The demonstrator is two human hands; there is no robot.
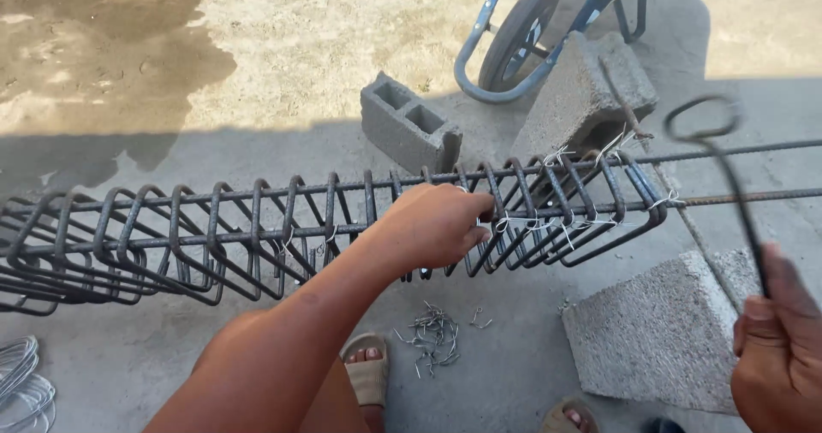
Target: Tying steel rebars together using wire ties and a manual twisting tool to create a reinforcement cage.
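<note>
The rebar cage [257,236] lies along the concrete floor [514,373], propped on 2 grey blocks [659,339]. The left hand [437,225] clamps a stirrup; the right hand [779,347] grips a hooked tying tool [728,159].

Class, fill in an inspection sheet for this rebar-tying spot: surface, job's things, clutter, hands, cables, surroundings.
Surface: concrete ground, part shaded, wet patch beyond.
Job's things: rebar cage lying lengthwise, its right end on a block; some stirrups wire-tied.
Clutter: cut wire ties on the ground; wire loops at left.
Hands: left hand grips the cage; right hand holds a hook tool.
Cables: nothing seen.
Surroundings: wheelbarrow, hollow block, slab.
</note>
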